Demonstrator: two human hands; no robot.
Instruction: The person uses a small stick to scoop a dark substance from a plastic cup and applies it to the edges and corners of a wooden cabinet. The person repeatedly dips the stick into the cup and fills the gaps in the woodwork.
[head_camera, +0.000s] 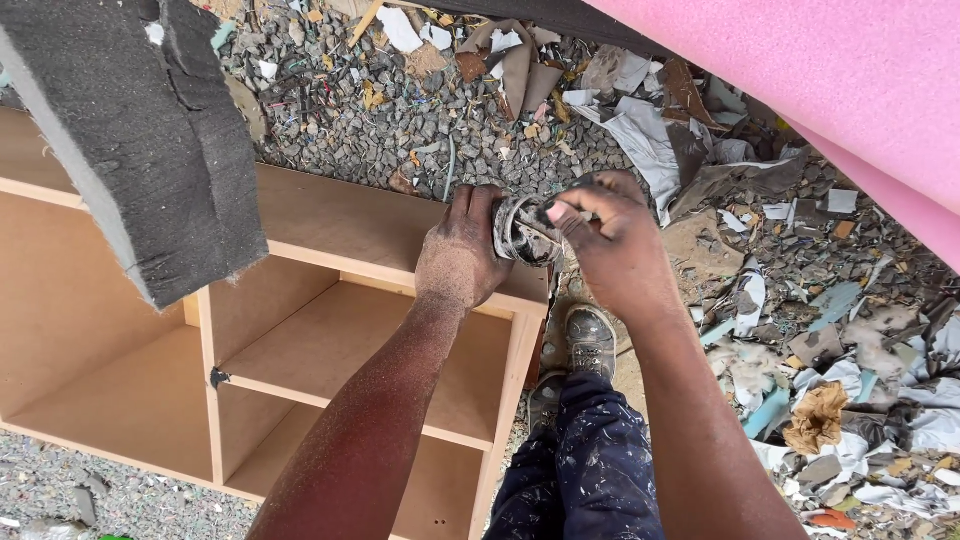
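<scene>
My left hand (458, 250) grips a small round metal part (524, 232), greyish and cylinder-like, held above the top right corner of a wooden cabinet (330, 230). My right hand (605, 240) closes on the same part from the right, fingertips pinching its edge. Both forearms are dusted with fine sawdust. What the part is exactly is hard to tell, since both hands cover most of it.
The open-shelved cabinet lies on gravel (400, 110). A thick grey foam slab (140, 140) rests on it at upper left. Pink foam (850, 90) fills the upper right. Scraps of paper and cardboard (830, 400) litter the ground right. My shoe (590, 340) stands beside the cabinet.
</scene>
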